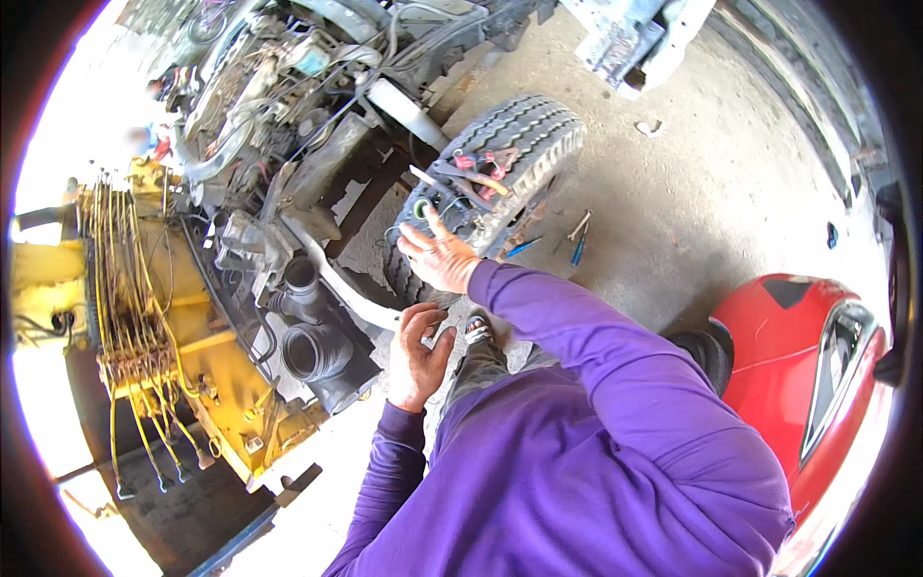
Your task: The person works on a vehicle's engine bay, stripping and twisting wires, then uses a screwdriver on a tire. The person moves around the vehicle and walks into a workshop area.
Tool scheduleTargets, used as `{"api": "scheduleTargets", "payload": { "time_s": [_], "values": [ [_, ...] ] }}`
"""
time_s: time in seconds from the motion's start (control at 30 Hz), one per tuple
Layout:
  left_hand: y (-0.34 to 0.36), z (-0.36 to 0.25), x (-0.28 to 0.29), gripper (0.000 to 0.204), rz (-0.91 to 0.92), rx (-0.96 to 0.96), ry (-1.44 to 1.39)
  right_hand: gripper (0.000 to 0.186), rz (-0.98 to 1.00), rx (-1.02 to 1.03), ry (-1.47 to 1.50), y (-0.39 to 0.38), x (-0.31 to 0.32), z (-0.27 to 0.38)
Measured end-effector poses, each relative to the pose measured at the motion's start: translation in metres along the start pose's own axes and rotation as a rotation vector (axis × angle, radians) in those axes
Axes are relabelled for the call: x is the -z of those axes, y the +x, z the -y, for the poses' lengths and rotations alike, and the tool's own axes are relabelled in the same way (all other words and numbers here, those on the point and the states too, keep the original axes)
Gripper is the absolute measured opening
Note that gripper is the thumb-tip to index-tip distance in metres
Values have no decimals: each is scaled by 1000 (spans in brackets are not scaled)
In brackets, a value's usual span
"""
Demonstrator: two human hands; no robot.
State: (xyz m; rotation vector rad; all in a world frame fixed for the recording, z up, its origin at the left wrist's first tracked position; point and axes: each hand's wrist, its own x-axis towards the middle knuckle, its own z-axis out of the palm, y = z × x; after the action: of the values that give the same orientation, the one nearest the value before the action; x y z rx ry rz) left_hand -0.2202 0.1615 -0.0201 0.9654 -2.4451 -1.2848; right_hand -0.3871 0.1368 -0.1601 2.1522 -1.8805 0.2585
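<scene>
My right hand (439, 258) reaches over the top of a black truck tyre (538, 135), its fingers stretched out. The forefinger points at a small green-rimmed roll (421, 208), which looks like tape; whether it touches is hard to tell. Beyond the hand, red-handled tools (486, 171), apparently pliers, lie in a pile on the tread. A thin bluish wire shows near the fingers. Lower and to the left, my left hand (419, 358) is held in front of my body beside a pale curved metal edge. Its fingers are loosely bent with the thumb apart, and nothing shows in them.
An exposed vehicle engine bay (279, 106) with hoses fills the upper left. Yellow machinery (212, 365) with several thin lines stands at left, near a black ribbed duct (312, 351). Blue-handled screwdrivers (578, 252) lie on the concrete floor. At right is a red car panel (779, 346).
</scene>
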Motion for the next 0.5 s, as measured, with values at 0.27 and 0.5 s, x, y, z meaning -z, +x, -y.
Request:
{"api": "scheduleTargets", "payload": {
  "time_s": [0.27, 0.5],
  "values": [
    [-25, 34, 43, 29, -28, 87, 10, 25, -165, -708, 244, -16, 66, -94],
    [28, 49, 37, 50, 77, 87, -255, 30, -645, -1456, 1327, -81, 66, -136]
  ]
}}
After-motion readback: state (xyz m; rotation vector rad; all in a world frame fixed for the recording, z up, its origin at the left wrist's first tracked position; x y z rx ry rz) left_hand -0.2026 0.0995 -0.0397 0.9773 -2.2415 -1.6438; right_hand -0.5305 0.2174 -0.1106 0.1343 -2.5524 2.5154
